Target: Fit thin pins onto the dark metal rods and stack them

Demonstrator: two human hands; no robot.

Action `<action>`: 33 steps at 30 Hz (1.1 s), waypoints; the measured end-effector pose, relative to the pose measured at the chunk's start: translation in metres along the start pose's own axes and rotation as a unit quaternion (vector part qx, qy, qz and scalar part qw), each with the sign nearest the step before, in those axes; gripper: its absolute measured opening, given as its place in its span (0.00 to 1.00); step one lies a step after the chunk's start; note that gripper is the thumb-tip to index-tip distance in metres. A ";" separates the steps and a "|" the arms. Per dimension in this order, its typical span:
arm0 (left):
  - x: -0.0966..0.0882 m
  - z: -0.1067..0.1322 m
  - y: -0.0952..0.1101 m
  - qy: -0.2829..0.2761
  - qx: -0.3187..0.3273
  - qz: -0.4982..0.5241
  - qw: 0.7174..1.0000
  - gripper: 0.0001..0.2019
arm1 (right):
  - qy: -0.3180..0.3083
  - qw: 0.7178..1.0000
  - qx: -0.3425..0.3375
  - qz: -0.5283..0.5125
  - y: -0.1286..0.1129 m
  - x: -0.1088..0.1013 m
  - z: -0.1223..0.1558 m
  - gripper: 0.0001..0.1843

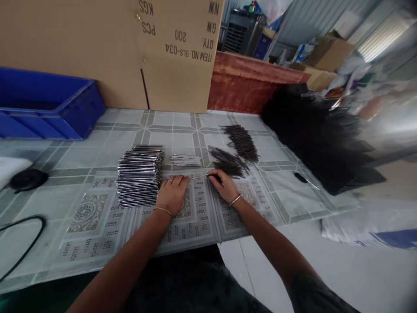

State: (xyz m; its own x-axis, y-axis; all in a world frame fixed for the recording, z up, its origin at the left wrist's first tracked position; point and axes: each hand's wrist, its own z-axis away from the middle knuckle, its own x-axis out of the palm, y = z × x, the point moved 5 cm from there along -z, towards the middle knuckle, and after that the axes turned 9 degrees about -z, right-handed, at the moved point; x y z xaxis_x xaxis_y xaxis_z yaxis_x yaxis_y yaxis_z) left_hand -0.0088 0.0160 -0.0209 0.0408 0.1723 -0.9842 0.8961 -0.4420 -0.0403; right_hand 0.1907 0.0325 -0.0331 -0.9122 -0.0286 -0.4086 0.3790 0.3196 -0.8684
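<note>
The grip of the right hand (pixel 223 184) pinched one thin rod (pixel 198 176) on the surface (pixel 182 126), between stacked silver rods (pixel 140 176), seemingly finished, and dark piles (pixel 228 163), seemingly remaining; the left hand (pixel 171 193) grip could not be told.

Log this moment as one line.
left hand: flat beside silver rod stack | right hand: pinching thin rod | dark rod pile: adjacent

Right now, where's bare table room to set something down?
Free: cloth between the blue bin and the silver rod stack; front strip left of the left hand. Crowded: beyond the right hand, pinching a thin rod, dark rod piles, then the black heap.
</note>
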 end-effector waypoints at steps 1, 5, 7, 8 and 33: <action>0.000 0.000 0.000 0.001 -0.002 0.001 1.000 0.19 | 0.003 1.000 0.001 -0.007 0.000 -0.001 0.001 0.09; 0.000 -0.001 0.000 -0.007 -0.009 0.000 1.000 0.19 | 0.013 0.999 0.006 -0.036 0.003 -0.001 0.002 0.09; 0.000 -0.001 0.000 -0.008 -0.009 -0.002 1.000 0.19 | 0.010 0.999 0.007 -0.036 0.004 0.000 0.002 0.09; 0.000 -0.001 0.000 -0.008 -0.008 -0.003 1.000 0.19 | 0.007 0.999 0.007 -0.035 0.003 0.000 0.002 0.09; -0.006 0.002 -0.008 0.131 -0.176 0.496 0.840 0.19 | -0.127 0.959 -0.118 0.223 -0.051 0.037 -0.015 0.08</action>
State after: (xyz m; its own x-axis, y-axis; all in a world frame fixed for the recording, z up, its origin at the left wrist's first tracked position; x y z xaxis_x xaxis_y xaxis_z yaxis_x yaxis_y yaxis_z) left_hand -0.0173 0.0164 -0.0151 0.8993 0.0820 -0.4296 0.4371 -0.2023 0.8764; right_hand 0.1348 0.0291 0.0003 -0.5882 -0.0602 -0.8065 0.6500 0.5582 -0.5157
